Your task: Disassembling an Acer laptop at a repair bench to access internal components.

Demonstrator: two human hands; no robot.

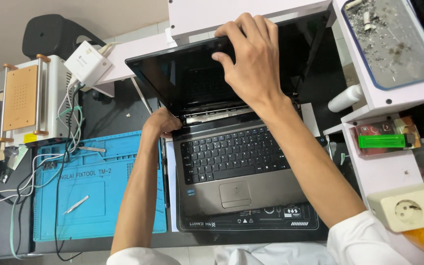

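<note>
bright even indoor light, soft shadows, faint glare on laptop screen (192, 81), sharp focus, slight wide-angle edge distortion

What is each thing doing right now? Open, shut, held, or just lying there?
Laptop: open, screen dark.
Right hand: gripping the screen's top edge.
Left hand: pressed at the left hinge corner.
Tweezers: lying loose on the blue mat.
Tray: holding ash and butts.
Socket block: nothing plugged in.

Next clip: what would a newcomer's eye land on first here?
The open laptop at centre, with the right hand gripping the top edge of its dark screen and the left hand pressed at the left hinge corner. Next, the bright blue work mat to its left, with tweezers lying on it.
</note>
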